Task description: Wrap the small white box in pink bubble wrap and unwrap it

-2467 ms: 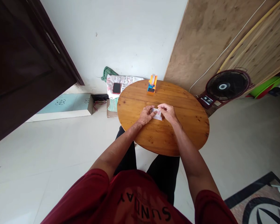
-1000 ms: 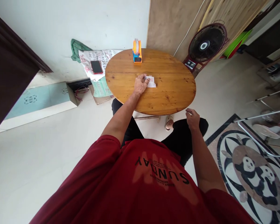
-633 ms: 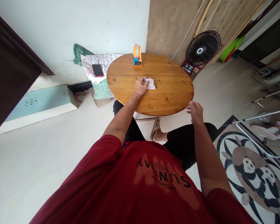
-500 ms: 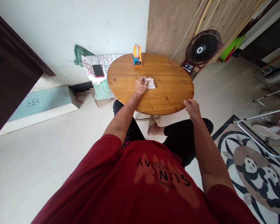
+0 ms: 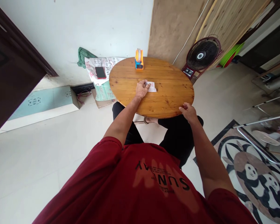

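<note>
A small whitish piece of paper (image 5: 152, 87) with faint reddish marks lies near the middle of the oval wooden table (image 5: 170, 90). My left hand (image 5: 142, 89) is on its left side, fingers bent and closed on the paper's edge. At the table's right front edge is my right hand (image 5: 188, 111), its thumb and fingers drawn together. Whether anything is between them is too small to make out. An orange and blue tape dispenser (image 5: 139, 59) stands upright at the back of the table, beyond my left hand.
A dark phone with a red edge (image 5: 101, 72) rests on printed white sacks (image 5: 91, 63) left of the table. A fan (image 5: 200, 56) stands at the back right. Metal rack bars (image 5: 259, 121) are on the right. My knees are under the table's front edge.
My right hand has shifted a little left along the table's front edge. My left hand stays at the paper, which looks flatter. My foot has drawn back under the table.
</note>
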The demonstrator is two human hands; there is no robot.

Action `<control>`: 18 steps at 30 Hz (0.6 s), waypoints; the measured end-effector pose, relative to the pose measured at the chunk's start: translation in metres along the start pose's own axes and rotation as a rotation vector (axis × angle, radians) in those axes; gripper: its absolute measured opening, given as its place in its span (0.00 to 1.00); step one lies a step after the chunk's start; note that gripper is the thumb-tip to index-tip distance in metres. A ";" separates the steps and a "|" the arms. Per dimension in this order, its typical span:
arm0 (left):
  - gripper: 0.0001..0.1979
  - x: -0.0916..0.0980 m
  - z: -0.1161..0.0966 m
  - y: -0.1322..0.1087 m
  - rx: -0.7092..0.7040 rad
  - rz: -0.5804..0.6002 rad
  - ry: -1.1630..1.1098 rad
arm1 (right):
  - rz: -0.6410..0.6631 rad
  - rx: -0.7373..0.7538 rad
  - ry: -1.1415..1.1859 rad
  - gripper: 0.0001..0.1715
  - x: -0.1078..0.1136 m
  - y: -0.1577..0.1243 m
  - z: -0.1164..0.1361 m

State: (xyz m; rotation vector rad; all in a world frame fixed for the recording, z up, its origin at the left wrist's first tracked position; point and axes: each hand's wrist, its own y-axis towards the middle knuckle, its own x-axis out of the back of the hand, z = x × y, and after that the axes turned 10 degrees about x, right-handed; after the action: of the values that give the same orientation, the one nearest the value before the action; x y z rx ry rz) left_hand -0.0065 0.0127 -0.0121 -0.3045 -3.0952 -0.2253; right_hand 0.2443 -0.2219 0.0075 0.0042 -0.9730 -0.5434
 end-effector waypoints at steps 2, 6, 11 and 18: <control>0.17 0.001 -0.005 -0.003 0.057 0.002 0.070 | 0.014 0.008 -0.026 0.31 0.000 -0.001 0.001; 0.18 0.002 -0.014 -0.008 0.111 0.002 0.105 | 0.049 0.024 -0.080 0.32 0.003 -0.002 0.004; 0.18 0.002 -0.017 -0.010 0.110 -0.008 0.101 | 0.105 0.035 -0.140 0.34 0.005 -0.003 0.008; 0.16 0.002 -0.016 -0.009 0.117 -0.005 0.103 | 0.133 0.043 -0.251 0.32 0.006 -0.005 0.016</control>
State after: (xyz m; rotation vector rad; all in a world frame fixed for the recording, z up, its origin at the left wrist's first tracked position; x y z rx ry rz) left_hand -0.0101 0.0020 0.0027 -0.2728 -2.9923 -0.0568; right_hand 0.2325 -0.2249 0.0203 -0.0921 -1.2200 -0.4059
